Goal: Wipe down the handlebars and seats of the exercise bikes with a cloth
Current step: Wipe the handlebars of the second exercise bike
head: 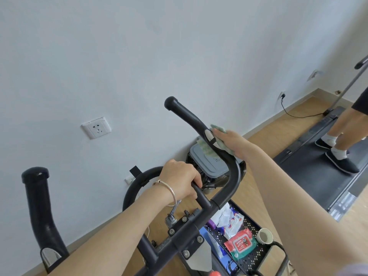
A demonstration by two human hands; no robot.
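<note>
Right side of the bike, handlebar pass.

- Right grip (232, 143): fingers lie fairly straight over the pale green cloth (220, 134), pressing it onto the bar rather than clamping. I cannot see the thumb.
- The cloth sits just right of frame centre, partway along the right horn (189, 116) of the black tubular handlebar (233, 176). It is draped beside the oval silver sensor plate (208, 136), and some of it hangs behind the tube.
- Left grip (179, 180): fingers are curled tight around the short black centre crossbar (203, 198), below and left of the cloth. I judge it is steadying the bike.
- Key relation: the right horn's long axis runs diagonally, from the bend at lower right up and left to the rounded black end cap (170, 103). The cloth is about mid-run, so bare tube lies both ways from the right grip, up-left to the cap and down-right to the bend.
- I judge that the next stroke should follow that diagonal, not cross it. The right grip is the nearer one and already carries the cloth.
- The left horn (38, 196), at the lower left of the frame, is well apart from the cloth and nearer the left grip.
- No seat is in view.
</note>
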